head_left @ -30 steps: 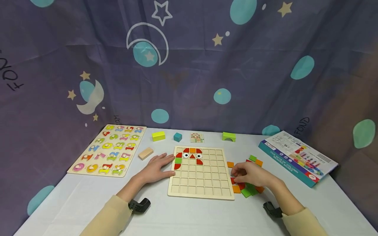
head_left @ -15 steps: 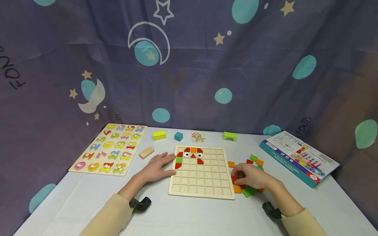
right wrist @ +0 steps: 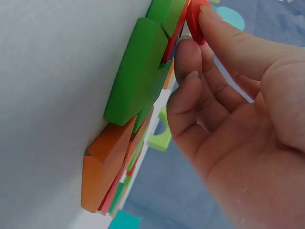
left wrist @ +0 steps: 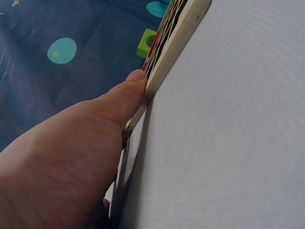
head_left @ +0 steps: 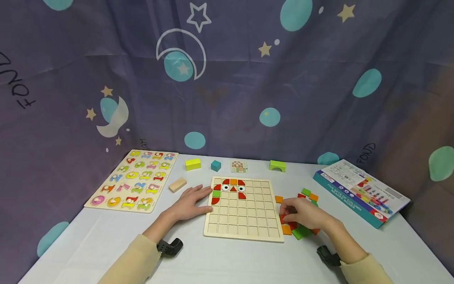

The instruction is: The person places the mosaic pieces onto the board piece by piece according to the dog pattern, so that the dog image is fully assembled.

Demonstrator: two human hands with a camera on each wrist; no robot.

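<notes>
A wooden grid board [head_left: 244,221] lies flat in the middle of the table, with several red, green, orange and eye-patterned tiles set in its upper left cells. My left hand [head_left: 189,203] rests at the board's left edge, fingers extended; in the left wrist view its thumb [left wrist: 126,98] touches the board's side [left wrist: 174,52]. At the right of the board, my right hand [head_left: 301,211] is over a pile of loose tiles [head_left: 301,232]. Its thumb and fingers pinch a red tile [right wrist: 194,21] in the right wrist view. Green [right wrist: 138,71] and orange [right wrist: 102,167] tiles lie below that hand.
A number puzzle board [head_left: 133,181] lies at left. Behind the grid board stand a yellow block [head_left: 193,164], a teal cube [head_left: 216,165], a pattern card [head_left: 239,167] and a green arch block [head_left: 277,165]. A plain wooden block [head_left: 177,184] is near my left hand; a flat box [head_left: 361,193] lies at right.
My right hand stays over the loose tiles, its fingers moving only slightly. The left hand keeps its place at the board's edge. The head view shifts a little.
</notes>
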